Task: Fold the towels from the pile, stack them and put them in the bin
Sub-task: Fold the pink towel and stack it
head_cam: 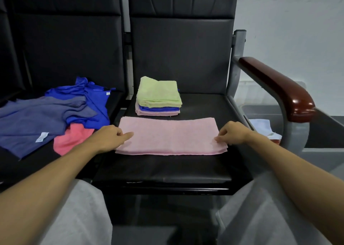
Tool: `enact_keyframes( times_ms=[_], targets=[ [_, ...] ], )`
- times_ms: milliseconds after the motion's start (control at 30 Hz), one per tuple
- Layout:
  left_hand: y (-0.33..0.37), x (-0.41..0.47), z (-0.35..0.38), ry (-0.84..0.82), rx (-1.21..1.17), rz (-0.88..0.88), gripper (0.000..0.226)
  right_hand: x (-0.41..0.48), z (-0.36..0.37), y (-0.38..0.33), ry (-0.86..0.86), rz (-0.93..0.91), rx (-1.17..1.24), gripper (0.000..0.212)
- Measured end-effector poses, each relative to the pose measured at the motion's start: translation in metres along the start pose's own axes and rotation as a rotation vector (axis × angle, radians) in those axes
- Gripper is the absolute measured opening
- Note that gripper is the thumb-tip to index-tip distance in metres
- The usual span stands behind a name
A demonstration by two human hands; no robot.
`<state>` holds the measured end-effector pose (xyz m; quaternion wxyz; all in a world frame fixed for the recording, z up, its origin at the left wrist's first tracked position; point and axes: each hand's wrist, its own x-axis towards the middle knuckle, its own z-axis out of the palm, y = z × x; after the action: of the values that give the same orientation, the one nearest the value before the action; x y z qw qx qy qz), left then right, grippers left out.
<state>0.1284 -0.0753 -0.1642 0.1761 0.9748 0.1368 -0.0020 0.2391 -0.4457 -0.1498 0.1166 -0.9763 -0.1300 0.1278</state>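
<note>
Item: pink towel (169, 136), folded to a long strip, lying flat at the centre of the frame on the black chair seat (167, 168); long axis runs left to right across the picture, parallel to the seat's front edge, short ends pointing toward frame left and frame right; stepped layers show at its lower right corner. Left hand (109, 137): fingers curled, thumb and forefinger meeting on the left short end, apparently pinching it. Right hand (232, 133): fingers curled, tips nipping the right short end near the front corner. Handling, by judgement: light, soft, limp terry with no stiffness of its own; likely to sag and shed its layers if lifted from the middle; best taken at both corners of one short end, all layers pinched together, and carried over to the other end. Nearby: stack of folded towels (158, 99) just behind, upper centre; pile of unfolded towels (55, 114) at left; bin (264, 110) at right, beyond the armrest (279, 88).
</note>
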Motion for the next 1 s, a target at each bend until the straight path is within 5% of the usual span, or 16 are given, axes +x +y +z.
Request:
enact_keyframes(
  times_ms=[133,300,533,700,867,1000],
  targets=[
    [0.008,0.017,0.012,0.067,-0.04,-0.183,0.039,0.016,0.011,0.002,0.051,0.134,0.034,0.023],
    [0.015,0.029,0.02,0.042,-0.169,-0.373,0.082,0.036,0.023,-0.01,0.113,0.219,0.078,0.043],
    [0.028,0.03,0.021,-0.023,-0.199,-0.349,0.044,0.049,0.022,-0.008,-0.017,0.376,0.361,0.039],
    [0.035,0.028,0.018,-0.01,-0.686,-0.386,0.037,0.044,0.021,-0.005,-0.058,0.329,0.516,0.036],
    [0.054,0.021,0.012,-0.03,-1.059,-0.334,0.038,0.041,0.025,0.002,-0.029,0.288,0.754,0.067],
    [0.09,0.023,0.015,-0.023,-1.172,-0.353,0.036,0.036,0.021,0.009,-0.057,0.308,0.863,0.031]
  ],
)
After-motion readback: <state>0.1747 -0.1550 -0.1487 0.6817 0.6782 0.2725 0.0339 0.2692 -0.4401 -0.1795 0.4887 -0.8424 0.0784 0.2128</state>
